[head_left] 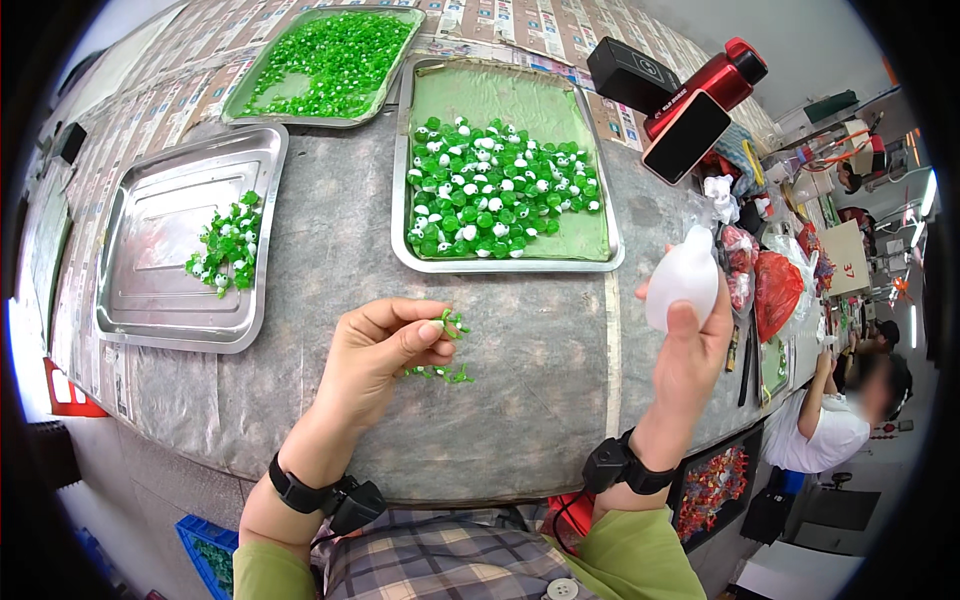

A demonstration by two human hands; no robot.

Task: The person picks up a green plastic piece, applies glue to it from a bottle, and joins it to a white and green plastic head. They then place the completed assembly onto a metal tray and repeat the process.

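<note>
My left hand [372,358] is closed, pinching a small green plastic piece [455,323] between thumb and fingertips. Just below those fingers, a few similar loose green pieces [442,375] lie on the grey table cover. My right hand [697,350] is wrapped round a white squeeze bottle [684,280], held tilted above the table. Beyond both hands is a metal tray [510,266] with many round green and white pieces [495,190]. To the left, another metal tray [150,250] has a small heap of green and white figures [228,245] along its right side.
A third tray [345,122] full of green pieces stands at the back. At the back right are a black box [630,75], a red flask [740,68] and a phone [687,137]. Plastic bags [778,290] crowd the right edge, where a person [830,425] sits.
</note>
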